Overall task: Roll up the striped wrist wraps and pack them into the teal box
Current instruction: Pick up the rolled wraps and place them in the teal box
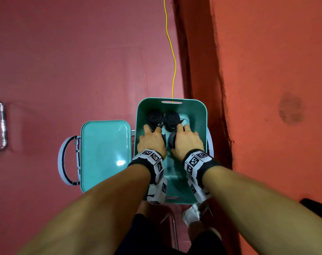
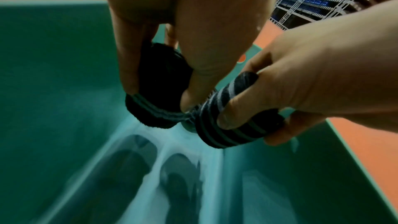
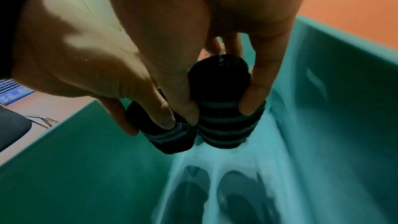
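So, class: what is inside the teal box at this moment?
Inside the teal box: two rolled wraps at its far end, plus one in each hand, left hand and right hand. The hands cover the floor beneath them.

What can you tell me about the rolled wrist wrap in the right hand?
The rolled wrist wrap is a tight cylinder of dark fabric with pale stripes around it. The right hand grips it from above, inside the teal box, just above the floor. It sits beside the left hand's roll; contact is unclear.

Dim reddish light, glare on lid (image 1: 119,162), blurred wrist views
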Available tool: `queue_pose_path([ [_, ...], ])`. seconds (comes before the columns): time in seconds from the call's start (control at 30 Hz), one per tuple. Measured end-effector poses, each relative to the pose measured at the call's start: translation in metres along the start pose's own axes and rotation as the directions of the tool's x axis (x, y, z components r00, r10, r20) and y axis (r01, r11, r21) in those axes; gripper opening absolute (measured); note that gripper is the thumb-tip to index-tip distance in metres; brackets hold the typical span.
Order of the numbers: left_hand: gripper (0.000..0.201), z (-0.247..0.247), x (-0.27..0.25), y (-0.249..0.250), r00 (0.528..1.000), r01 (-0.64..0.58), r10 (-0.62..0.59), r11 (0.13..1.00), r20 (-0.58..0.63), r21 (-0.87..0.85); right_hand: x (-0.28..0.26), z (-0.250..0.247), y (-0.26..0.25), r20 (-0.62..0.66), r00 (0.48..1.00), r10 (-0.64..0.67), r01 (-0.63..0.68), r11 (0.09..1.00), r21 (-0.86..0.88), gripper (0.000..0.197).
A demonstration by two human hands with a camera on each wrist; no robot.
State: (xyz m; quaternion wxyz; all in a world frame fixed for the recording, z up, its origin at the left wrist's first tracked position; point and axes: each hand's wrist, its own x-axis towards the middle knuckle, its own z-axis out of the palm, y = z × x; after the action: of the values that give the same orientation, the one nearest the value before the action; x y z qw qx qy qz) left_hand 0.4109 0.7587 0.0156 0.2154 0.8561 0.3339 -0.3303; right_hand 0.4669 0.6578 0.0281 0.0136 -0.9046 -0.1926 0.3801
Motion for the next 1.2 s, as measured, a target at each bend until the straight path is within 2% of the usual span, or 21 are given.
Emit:
queue_pose_path([
  [0.1,0.060,0.010,0.010,-0.001,0.999,0.025,-0.024,0.999,0.026,-0.029,0.014,0.012,-0.005,0.045,0.998,0.054,-0.055,0.998,0.028,0.069],
  [0.33,0.065,0.035,0.033,-0.001,0.997,0.075,-0.077,0.986,-0.003,-0.151,0.038,0.035,-0.008,0.091,0.990,0.109,-0.115,0.991,0.072,0.072],
  [0.43,0.068,0.041,0.041,0.000,0.995,0.092,-0.095,0.978,-0.008,-0.188,0.046,0.044,-0.010,0.086,0.990,0.114,-0.120,0.990,0.069,0.062],
  [0.53,0.058,0.048,0.047,0.000,0.988,0.121,-0.140,0.966,-0.068,-0.228,0.051,0.054,-0.012,0.044,0.992,0.122,-0.126,0.989,0.084,0.046],
  [0.63,0.059,0.053,0.052,-0.004,0.981,0.150,-0.176,0.953,-0.080,-0.263,0.055,0.061,-0.014,0.032,0.993,0.112,-0.115,0.988,0.102,0.044],
  [0.8,0.062,0.055,0.053,-0.006,0.986,0.133,-0.155,0.954,-0.062,-0.269,0.057,0.063,-0.012,0.064,0.994,0.092,-0.099,0.989,0.109,0.057],
  [0.97,0.065,0.048,0.042,-0.008,0.993,0.099,-0.112,0.968,-0.043,-0.231,0.046,0.051,-0.012,0.063,0.995,0.072,-0.077,0.995,0.071,0.061],
  [1.1,0.064,0.027,0.023,-0.003,0.997,0.049,-0.058,0.989,-0.059,-0.143,0.024,0.032,-0.015,0.031,0.998,0.050,-0.052,0.995,0.084,0.062],
  [1.2,0.066,0.004,0.004,0.007,0.996,0.016,-0.025,0.995,-0.083,-0.103,0.002,0.011,-0.011,-0.049,0.998,0.036,-0.031,0.995,0.091,0.060],
])
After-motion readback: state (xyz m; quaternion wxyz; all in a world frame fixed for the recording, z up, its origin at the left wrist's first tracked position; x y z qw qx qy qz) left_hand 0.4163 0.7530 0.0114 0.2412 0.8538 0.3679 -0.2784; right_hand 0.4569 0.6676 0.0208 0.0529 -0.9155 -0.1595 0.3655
